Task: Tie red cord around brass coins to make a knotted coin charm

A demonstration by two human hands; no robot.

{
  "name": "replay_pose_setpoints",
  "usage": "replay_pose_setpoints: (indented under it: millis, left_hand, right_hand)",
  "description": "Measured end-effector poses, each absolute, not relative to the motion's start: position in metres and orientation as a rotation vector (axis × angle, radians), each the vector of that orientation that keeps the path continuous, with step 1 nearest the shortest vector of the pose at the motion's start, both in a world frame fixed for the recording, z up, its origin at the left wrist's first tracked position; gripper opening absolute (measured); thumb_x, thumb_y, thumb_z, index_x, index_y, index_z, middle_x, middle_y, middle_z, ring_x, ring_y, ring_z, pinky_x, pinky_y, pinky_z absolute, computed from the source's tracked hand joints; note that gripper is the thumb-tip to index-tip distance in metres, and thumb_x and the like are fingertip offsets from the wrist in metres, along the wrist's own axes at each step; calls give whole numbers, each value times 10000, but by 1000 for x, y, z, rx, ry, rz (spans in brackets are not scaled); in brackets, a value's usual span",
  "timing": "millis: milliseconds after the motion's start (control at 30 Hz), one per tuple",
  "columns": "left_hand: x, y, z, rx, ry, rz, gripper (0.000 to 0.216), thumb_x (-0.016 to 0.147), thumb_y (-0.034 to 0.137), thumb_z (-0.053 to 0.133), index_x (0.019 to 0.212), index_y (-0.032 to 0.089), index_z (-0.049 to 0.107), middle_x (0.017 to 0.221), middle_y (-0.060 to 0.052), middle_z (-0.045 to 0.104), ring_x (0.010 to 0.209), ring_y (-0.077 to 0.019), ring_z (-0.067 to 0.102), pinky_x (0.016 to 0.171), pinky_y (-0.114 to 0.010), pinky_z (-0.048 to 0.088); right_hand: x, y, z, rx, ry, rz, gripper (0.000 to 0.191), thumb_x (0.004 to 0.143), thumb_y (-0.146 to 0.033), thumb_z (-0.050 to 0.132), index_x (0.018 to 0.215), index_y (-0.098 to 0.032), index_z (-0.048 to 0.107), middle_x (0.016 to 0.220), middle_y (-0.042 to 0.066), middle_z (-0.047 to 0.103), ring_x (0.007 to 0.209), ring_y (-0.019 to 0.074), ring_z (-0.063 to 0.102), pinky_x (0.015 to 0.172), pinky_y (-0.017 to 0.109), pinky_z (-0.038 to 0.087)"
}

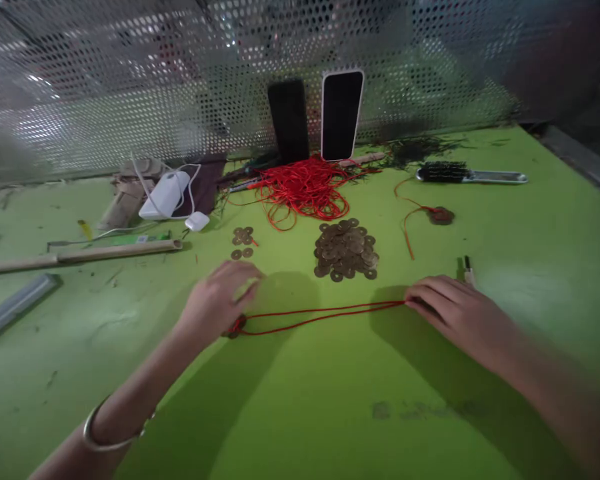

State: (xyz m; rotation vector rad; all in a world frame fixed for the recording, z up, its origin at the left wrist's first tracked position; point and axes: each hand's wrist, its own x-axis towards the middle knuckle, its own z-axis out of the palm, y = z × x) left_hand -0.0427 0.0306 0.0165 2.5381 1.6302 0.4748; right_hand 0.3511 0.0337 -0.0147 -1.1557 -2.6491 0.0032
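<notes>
Over the green counter [300,413], stretching a doubled red cord [325,312] flat between both hands. Left hand [220,297] closing over its bunched end, right hand [455,310] pinching the other. Best done keeping both strands evenly taut and low. Beyond, lying close: coin pile [346,250], tangled red thread [305,190], then a white-rimmed phone [342,113] leaning on the perforated screen [105,80].

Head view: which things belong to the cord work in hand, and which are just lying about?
In hand: red cord, held taut by left hand and right hand; coin pile; cord tangle.
Lying about: black phone, white phone, hairbrush, charger, wooden stick.
</notes>
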Motion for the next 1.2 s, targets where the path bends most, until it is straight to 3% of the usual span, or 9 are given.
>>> replay_pose_setpoints:
  millis: [100,433,633,867,1200]
  left_hand:
    - [-48,2,5,2568,1385,403,228,840,295,589,1037,187,627,982,-63,669,921,-179,608,808,-302,519]
    - [-66,-11,-8,2676,1257,597,234,750,290,703,971,236,647,887,-18,671,828,-171,610,730,-308,528]
    - [-62,-12,-11,2672,1274,657,135,758,176,683,874,240,657,843,11,671,814,-155,606,731,-292,517]
    - [-64,-11,-12,2749,1242,683,85,823,207,609,883,234,664,829,3,697,806,-185,623,739,-351,509]
    - [-71,-9,-11,2765,1175,637,206,895,175,463,947,236,653,897,-1,698,819,-168,638,732,-332,525]
  right_hand:
    - [354,36,-13,-1137,-2668,-54,296,962,-210,340,935,-141,627,895,75,643,801,199,601,767,362,449]
    - [362,39,-15,-1163,-2694,-67,238,956,-217,366,956,-137,591,907,75,626,814,197,584,759,347,444]
    - [357,38,-1,-1247,-2558,-79,159,893,-133,464,983,-123,594,904,86,620,799,188,579,757,338,480]
    - [347,34,5,-1142,-2529,-36,148,816,-137,625,962,-135,645,884,62,641,784,154,593,763,316,508]
    - [352,43,-5,-1101,-2619,28,115,842,-111,585,928,-130,660,886,50,666,812,143,611,790,299,527]
